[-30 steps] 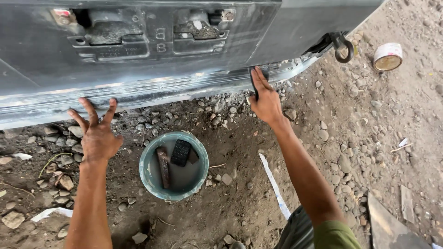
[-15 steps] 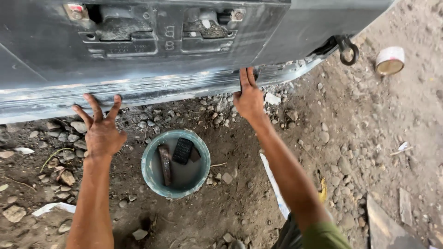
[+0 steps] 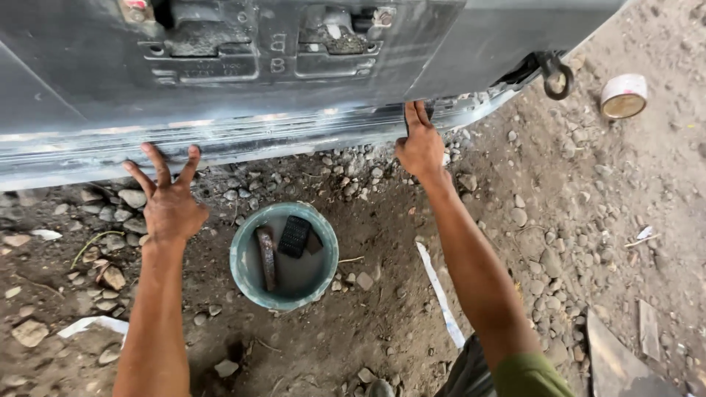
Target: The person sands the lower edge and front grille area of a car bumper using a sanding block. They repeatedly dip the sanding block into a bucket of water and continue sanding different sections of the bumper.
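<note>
My right hand (image 3: 421,147) has moved leftward along the lower edge of the grey metal panel (image 3: 243,140), closer to my left hand (image 3: 169,202); its fingers now lie pressed together and flat on the edge. My left hand has advanced, so its spread fingertips now touch the ribbed strip.

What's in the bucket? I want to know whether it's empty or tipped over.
Upright, not empty. The bucket stands on the dirt, its mouth facing up, and holds murky water, a dark block and a rusty piece.
</note>
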